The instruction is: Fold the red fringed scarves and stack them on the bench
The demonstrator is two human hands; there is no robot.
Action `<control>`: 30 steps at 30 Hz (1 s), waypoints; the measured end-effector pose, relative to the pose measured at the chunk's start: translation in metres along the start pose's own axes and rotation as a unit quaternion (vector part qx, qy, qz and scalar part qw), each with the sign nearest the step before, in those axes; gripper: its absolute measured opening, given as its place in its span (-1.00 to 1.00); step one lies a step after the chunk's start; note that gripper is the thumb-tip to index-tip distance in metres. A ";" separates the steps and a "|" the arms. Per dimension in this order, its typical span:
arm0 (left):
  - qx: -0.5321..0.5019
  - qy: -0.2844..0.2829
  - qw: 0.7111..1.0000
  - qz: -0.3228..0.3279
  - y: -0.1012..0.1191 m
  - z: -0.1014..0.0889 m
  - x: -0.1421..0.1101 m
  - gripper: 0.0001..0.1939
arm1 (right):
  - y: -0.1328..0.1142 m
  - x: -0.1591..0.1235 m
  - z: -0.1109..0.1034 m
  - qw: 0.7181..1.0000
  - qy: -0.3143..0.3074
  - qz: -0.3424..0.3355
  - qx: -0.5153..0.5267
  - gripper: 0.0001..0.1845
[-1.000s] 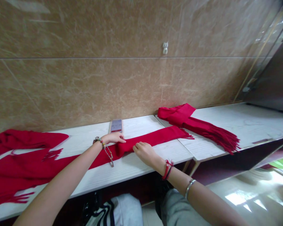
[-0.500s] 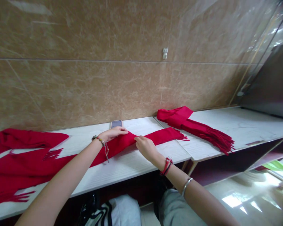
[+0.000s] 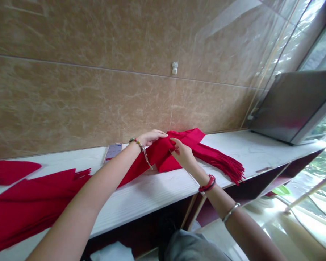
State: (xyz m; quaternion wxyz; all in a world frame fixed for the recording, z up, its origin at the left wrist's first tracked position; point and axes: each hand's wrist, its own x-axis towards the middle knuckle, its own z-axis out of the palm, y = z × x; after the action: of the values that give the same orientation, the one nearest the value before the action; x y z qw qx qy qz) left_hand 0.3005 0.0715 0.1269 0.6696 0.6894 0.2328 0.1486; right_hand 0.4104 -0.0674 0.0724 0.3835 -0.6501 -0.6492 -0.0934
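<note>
A long red scarf runs from the left side of the white counter up into both hands, its near part raised off the surface. My left hand is closed on its upper edge, thumb and fingers pinching the cloth. Close beside it, my right hand pinches the same scarf with curled fingers. Just behind and right of the hands lies a folded red scarf with a fringed end. More red cloth, with fringe, spreads over the counter at the left.
A phone lies by the wall behind my left forearm. The white counter continues right to a large grey metal box. Open shelves sit below the counter edge. A small white cat figure is fixed to the brown wall.
Both hands have moved right along the scarf and lifted it, drawing its fringed right end in towards them. The view has turned to the right.
</note>
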 end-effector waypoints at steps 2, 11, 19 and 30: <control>-0.014 -0.014 1.000 -0.006 -0.003 0.007 0.016 -0.92 | 0.014 -0.002 -0.014 0.994 -0.030 -0.011 -0.105 -0.52; 0.149 0.013 0.989 0.006 -0.038 0.022 0.065 -0.93 | 0.065 -0.023 -0.011 0.928 -0.148 -0.039 -0.341 -0.52; 0.212 0.008 0.977 0.023 -0.067 0.032 0.079 -0.55 | 0.082 -0.033 0.000 0.953 -0.140 -0.027 -0.266 -0.53; 0.296 -0.011 0.950 0.102 -0.050 0.042 0.079 -0.51 | 0.093 -0.033 -0.009 0.934 -0.119 -0.126 -0.311 -0.44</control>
State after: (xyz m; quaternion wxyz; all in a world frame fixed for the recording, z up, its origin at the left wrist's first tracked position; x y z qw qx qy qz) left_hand 0.3827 0.0766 0.0661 0.4193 0.8782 0.1876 0.1332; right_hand 0.4946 -0.0855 0.0226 0.0670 -0.6561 -0.7051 -0.2605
